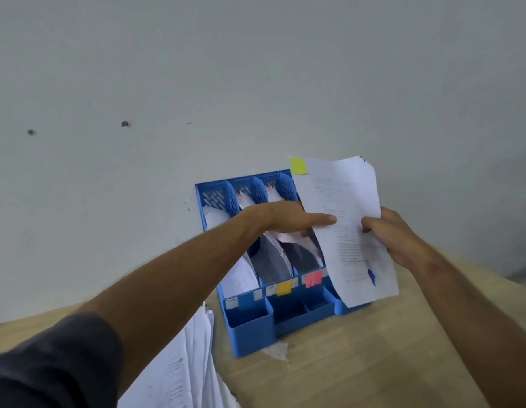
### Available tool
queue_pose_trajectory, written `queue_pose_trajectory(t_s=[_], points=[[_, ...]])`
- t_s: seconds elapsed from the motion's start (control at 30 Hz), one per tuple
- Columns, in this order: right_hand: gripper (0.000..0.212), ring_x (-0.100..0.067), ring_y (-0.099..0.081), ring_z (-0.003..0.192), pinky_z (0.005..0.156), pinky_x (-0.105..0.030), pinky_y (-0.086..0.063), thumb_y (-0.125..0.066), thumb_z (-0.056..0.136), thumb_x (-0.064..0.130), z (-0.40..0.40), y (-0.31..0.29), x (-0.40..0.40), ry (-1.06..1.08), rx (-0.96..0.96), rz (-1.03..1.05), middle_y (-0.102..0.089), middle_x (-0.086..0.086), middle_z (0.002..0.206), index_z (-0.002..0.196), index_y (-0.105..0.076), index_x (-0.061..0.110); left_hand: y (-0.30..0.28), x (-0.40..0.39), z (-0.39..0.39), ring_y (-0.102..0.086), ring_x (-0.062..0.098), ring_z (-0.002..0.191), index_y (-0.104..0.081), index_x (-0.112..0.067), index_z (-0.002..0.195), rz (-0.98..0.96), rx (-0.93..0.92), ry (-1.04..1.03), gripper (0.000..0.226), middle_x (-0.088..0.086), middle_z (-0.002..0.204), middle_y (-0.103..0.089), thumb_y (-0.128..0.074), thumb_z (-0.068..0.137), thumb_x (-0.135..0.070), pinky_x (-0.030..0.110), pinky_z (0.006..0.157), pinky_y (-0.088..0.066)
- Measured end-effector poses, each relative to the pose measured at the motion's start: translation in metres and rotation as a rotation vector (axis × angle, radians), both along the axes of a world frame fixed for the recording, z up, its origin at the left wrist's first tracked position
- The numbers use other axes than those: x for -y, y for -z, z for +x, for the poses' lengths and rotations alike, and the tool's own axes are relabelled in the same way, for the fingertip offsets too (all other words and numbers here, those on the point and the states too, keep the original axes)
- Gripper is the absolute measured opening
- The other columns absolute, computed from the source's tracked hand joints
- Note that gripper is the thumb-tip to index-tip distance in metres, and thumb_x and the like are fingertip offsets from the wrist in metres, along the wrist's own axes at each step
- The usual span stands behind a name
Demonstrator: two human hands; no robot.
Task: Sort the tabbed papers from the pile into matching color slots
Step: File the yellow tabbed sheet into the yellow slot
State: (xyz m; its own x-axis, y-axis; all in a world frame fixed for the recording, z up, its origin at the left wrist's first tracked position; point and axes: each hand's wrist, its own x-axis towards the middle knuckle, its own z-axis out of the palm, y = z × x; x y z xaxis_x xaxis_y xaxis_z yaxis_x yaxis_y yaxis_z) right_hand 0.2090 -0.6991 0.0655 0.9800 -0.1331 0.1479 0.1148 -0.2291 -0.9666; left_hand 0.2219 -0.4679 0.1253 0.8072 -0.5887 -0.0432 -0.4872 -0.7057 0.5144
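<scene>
We see the sheet and our left hand blocking the file rack's right slots; its leftmost slot stays reachable, though the paper pile crowds the desk beside it.

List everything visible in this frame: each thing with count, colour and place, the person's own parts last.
file organizer: one, blue, four slots, on the table against the wall
slot labels: orange and pink show on the front; others hidden or unclear
filed papers: several, white, in the slots
held paper: one, white, yellow tab at its top corner, over the rightmost slot
paper pile: one, white, lower left
table: one, light wood
wall: grey-white
left hand: fingers straight, touching the held paper
right hand: grips the paper's right edge
</scene>
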Motion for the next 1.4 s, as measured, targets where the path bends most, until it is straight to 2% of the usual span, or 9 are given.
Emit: queue_pose_trajectory(t_s=[0.27,0.47,0.67,0.77,0.93,1.07,1.17,1.33,1.4], points=[[0.015,-0.022,-0.064,0.076,0.058,-0.027,-0.048,-0.058,0.086,0.010,0.014,-0.004,0.003,0.288,0.167,-0.164,-0.067,-0.004,0.091,0.099,-0.066,0.011,0.004,0.001,0.024,-0.074,0.014,0.062,-0.062,-0.026,0.081,0.265,0.335,-0.393,0.039,-0.006,0.069,-0.075,-0.052,0.097,-0.059,0.028,0.076,-0.056],[0.015,-0.027,-0.063,0.074,0.062,-0.038,-0.058,-0.054,0.090,0.008,0.004,-0.007,-0.008,0.508,0.405,-0.473,-0.066,-0.004,0.091,0.100,-0.064,0.012,0.012,0.032,0.029,-0.059,0.020,0.078,-0.058,-0.020,0.095,0.510,0.568,-0.486,0.059,-0.005,0.077,-0.055,-0.044,0.092,-0.077,0.035,0.073,-0.044],[0.026,-0.036,-0.065,0.080,0.070,-0.046,-0.058,-0.052,0.095,0.009,-0.007,-0.013,-0.018,0.543,0.619,-0.540,-0.071,-0.013,0.095,0.117,-0.066,0.011,0.017,0.055,0.045,-0.062,0.027,0.100,-0.058,-0.019,0.102,0.419,0.556,-0.497,0.058,0.002,0.108,-0.065,-0.038,0.095,-0.073,0.051,0.101,-0.038],[0.022,-0.035,-0.063,0.082,0.069,-0.040,-0.053,-0.054,0.095,0.006,-0.011,-0.010,-0.029,0.473,0.673,-0.445,-0.070,-0.013,0.096,0.115,-0.064,0.009,0.021,0.063,0.050,-0.061,0.029,0.117,-0.065,-0.026,0.115,0.340,0.482,-0.398,0.048,0.001,0.117,-0.069,-0.042,0.097,-0.065,0.067,0.113,-0.015],[0.028,-0.027,-0.063,0.094,0.070,-0.032,-0.050,-0.052,0.100,0.015,0.004,0.002,-0.034,0.313,0.530,-0.308,-0.067,-0.013,0.114,0.126,-0.057,0.006,0.018,0.057,0.051,-0.052,0.034,0.133,-0.024,-0.037,0.157,0.394,0.468,-0.388,0.073,0.005,0.142,-0.060,-0.041,0.094,-0.070,0.068,0.115,-0.012],[0.020,-0.026,-0.063,0.076,0.053,-0.025,-0.040,-0.060,0.090,0.019,0.004,0.015,-0.029,0.180,0.267,-0.514,-0.067,-0.007,0.091,0.109,-0.062,0.010,0.003,0.035,0.049,-0.037,0.032,0.148,0.001,-0.038,0.162,0.319,0.400,-0.390,0.095,0.003,0.162,-0.038,-0.047,0.090,-0.078,0.068,0.116,-0.010],[0.015,-0.031,-0.056,0.070,0.049,-0.026,-0.035,-0.053,0.085,0.005,0.009,0.020,-0.030,0.217,0.172,-0.592,-0.060,-0.007,0.081,0.096,-0.061,0.009,-0.010,0.026,0.046,-0.040,0.029,0.146,0.006,-0.037,0.162,0.223,0.392,-0.392,0.105,0.000,0.157,-0.047,-0.051,0.085,-0.082,0.067,0.115,-0.014],[0.022,-0.041,-0.062,0.093,0.078,-0.044,-0.055,-0.050,0.093,0.008,0.033,0.031,-0.047,0.212,0.196,-0.596,-0.067,-0.019,0.105,0.112,-0.061,0.003,-0.041,0.018,0.053,-0.056,0.028,0.128,0.014,-0.026,0.161,0.095,0.556,-0.431,0.116,0.000,0.129,-0.068,-0.063,0.086,-0.070,0.068,0.114,-0.019],[0.025,-0.043,-0.062,0.090,0.075,-0.044,-0.054,-0.052,0.095,0.011,0.037,0.039,-0.053,0.172,0.161,-0.588,-0.066,-0.023,0.105,0.118,-0.057,0.002,-0.049,0.015,0.052,-0.059,0.024,0.119,0.019,-0.025,0.160,-0.018,0.567,-0.375,0.120,-0.003,0.122,-0.069,-0.071,0.087,-0.056,0.060,0.111,-0.025]])
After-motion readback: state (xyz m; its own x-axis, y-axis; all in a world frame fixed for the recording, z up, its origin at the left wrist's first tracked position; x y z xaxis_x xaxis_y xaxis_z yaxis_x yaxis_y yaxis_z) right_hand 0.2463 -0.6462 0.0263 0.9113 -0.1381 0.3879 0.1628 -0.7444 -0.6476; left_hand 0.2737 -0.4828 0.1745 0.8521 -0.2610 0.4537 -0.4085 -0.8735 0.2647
